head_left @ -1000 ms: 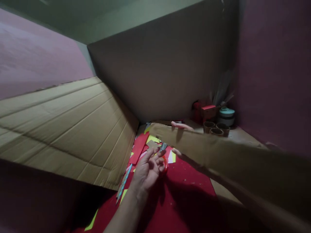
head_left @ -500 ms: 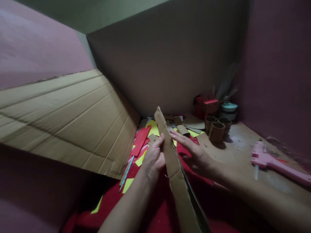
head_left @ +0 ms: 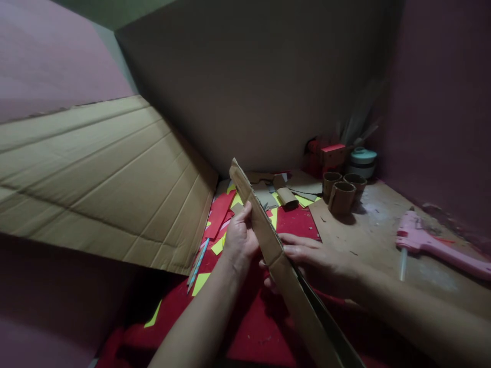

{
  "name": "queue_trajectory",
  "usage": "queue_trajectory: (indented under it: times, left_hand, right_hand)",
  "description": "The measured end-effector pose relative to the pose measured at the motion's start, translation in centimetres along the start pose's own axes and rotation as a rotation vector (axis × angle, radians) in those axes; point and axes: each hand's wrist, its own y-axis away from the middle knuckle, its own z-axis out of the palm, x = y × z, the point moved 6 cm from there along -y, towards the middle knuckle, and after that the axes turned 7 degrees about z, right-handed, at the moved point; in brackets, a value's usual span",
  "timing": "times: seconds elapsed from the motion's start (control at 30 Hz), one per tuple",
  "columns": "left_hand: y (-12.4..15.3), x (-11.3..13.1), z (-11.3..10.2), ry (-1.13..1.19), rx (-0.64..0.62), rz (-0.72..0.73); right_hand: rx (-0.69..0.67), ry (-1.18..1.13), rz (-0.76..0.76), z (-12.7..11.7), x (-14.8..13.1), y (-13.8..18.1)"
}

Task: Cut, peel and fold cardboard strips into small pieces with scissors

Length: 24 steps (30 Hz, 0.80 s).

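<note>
A long folded strip of brown cardboard (head_left: 291, 286) runs from the lower right up to the middle of the view, standing on edge. My left hand (head_left: 240, 237) grips its upper part, thumb against the near face. Against the strip's right side lies my right hand (head_left: 318, 260), fingers stretched along it and curled under it. Both hands hover over a red sheet (head_left: 264, 332) littered with red and yellow paper scraps (head_left: 218, 220).
A large corrugated cardboard panel (head_left: 99, 179) leans at the left, another stands behind. Three cardboard tube rings (head_left: 341, 191), a red box (head_left: 332, 153) and a teal-lidded jar (head_left: 362, 161) sit at the back right. A pink glue gun (head_left: 425, 245) lies on the wooden floor at right.
The cardboard strip has swung from lying across the view to standing on edge, pointing away. My left hand has taken hold of it, and my right hand has slid down its side.
</note>
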Motion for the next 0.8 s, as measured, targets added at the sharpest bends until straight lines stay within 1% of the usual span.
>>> queue_trajectory:
  times: [0.1, 0.17, 0.23, 0.3, 0.37, 0.43, 0.5, 0.57, 0.6, 0.67, 0.8]
  left_hand:
    - [0.0, 0.0, 0.2, -0.021, -0.021, 0.011]
    - [0.2, 0.0, 0.4, -0.040, -0.045, -0.001]
    - [0.5, 0.2, 0.7, -0.095, -0.095, 0.004]
    - [1.0, 0.6, 0.9, -0.217, -0.171, 0.059]
    - [1.6, 0.7, 0.9, -0.380, -0.228, 0.093]
    - [2.3, 0.4, 0.8, -0.495, -0.252, 0.071]
    - [2.9, -0.1, 1.2, -0.543, -0.340, 0.026]
    - [3.5, -0.6, 2.0, -0.538, -0.482, -0.015]
    - [3.6, -0.8, 2.2, -0.529, -0.532, -0.041]
    - [3.6, -1.0, 2.2, -0.509, -0.553, -0.082]
    - [3.4, -1.1, 1.8, -0.511, -0.524, -0.125]
  right_hand:
    - [-0.038, -0.028, 0.012, 0.4, 0.4, -0.2]
    - [-0.004, -0.018, -0.009, 0.2, 0.3, -0.2]
    - [0.058, 0.020, -0.046, -0.1, 0.1, -0.1]
    - [0.134, 0.106, -0.086, -0.7, -0.3, 0.1]
    - [0.223, 0.243, -0.144, -1.4, -0.9, 0.3]
    - [0.297, 0.404, -0.222, -1.7, -1.6, 0.6]
    - [0.343, 0.523, -0.290, -1.7, -2.2, 0.8]
    - [0.364, 0.569, -0.317, -1.6, -2.5, 1.1]
    - [0.367, 0.579, -0.315, -1.6, -2.5, 1.2]
    - [0.365, 0.594, -0.296, -1.6, -2.4, 1.3]
    - [0.367, 0.614, -0.245, -2.1, -2.1, 1.6]
